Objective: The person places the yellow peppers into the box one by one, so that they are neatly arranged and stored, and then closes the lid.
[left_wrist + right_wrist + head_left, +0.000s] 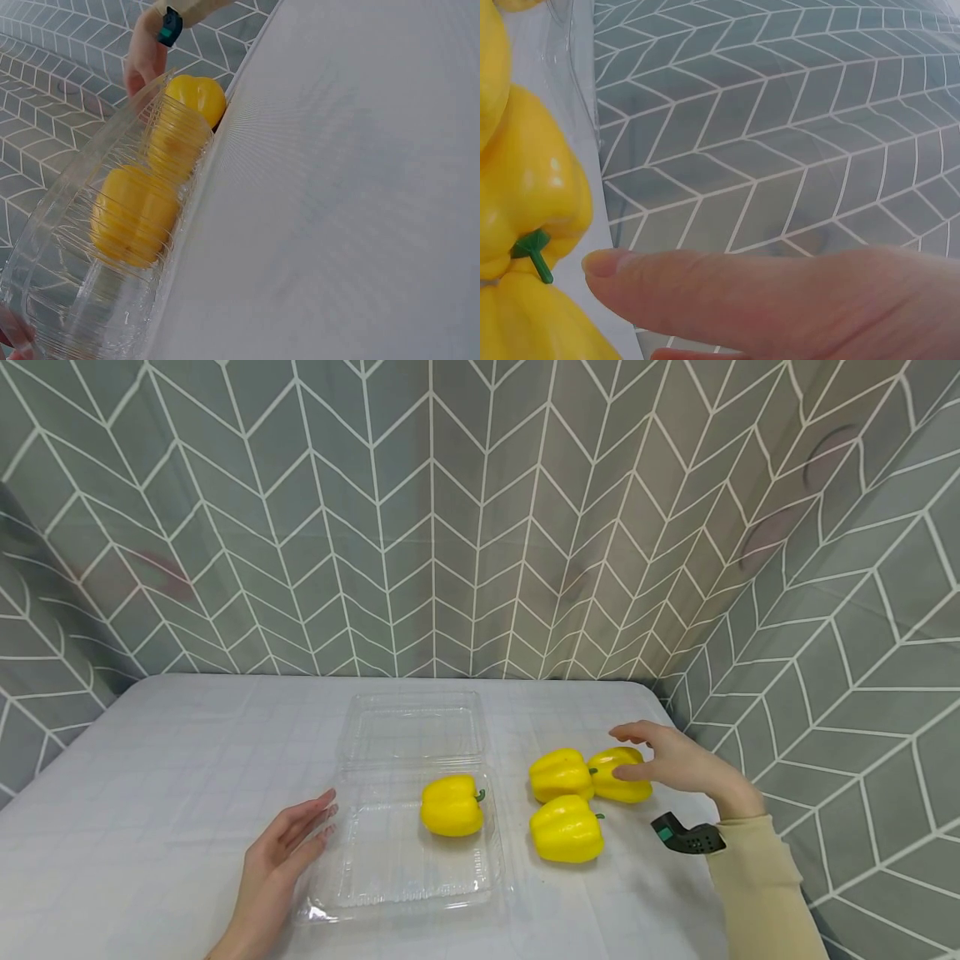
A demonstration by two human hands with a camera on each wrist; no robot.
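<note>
A clear plastic clamshell container (408, 897) lies with its lid laid back, and one yellow bell pepper (451, 806) sits in its base at the right side. My left hand (281, 856) is at the container's left edge, fingers relaxed and fingertips right at the rim. To the right, three more yellow peppers are grouped: a back-left pepper (559, 774), a front pepper (567, 829) and a back-right pepper (621, 783). Over the back-right one reaches my right hand (678, 764), thumb and fingers spread apart. In the right wrist view a straight finger (705, 292) points toward the peppers.
The container's lid (416, 727) lies flat behind its base. A white cloth covers the table (172, 760). Grey patterned curtains (450, 527) hang behind the table and along its sides. A dark band (686, 837) is on the right wrist.
</note>
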